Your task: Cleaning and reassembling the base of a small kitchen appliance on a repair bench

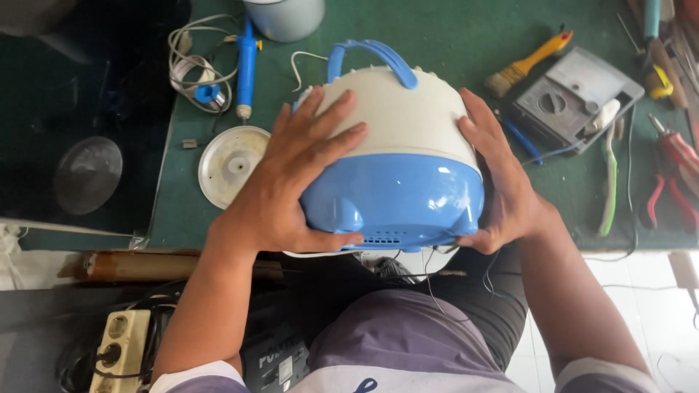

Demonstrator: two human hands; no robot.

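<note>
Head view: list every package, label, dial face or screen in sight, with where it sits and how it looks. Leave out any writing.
Meter: on the green mat at upper right, beyond the right hand; flat grey box with a pale dial face and a round knob.
Black box: on the floor at the bottom, beside the left forearm; dark case with a white printed label.
No lit screens or signs show.

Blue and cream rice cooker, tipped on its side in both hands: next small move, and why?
Probably tilt the blue and cream plastic rice cooker further, base up. Left hand and right hand clamp its sides at the edge of the green bench; loose wires hang under the blue base, which faces the person.
</note>
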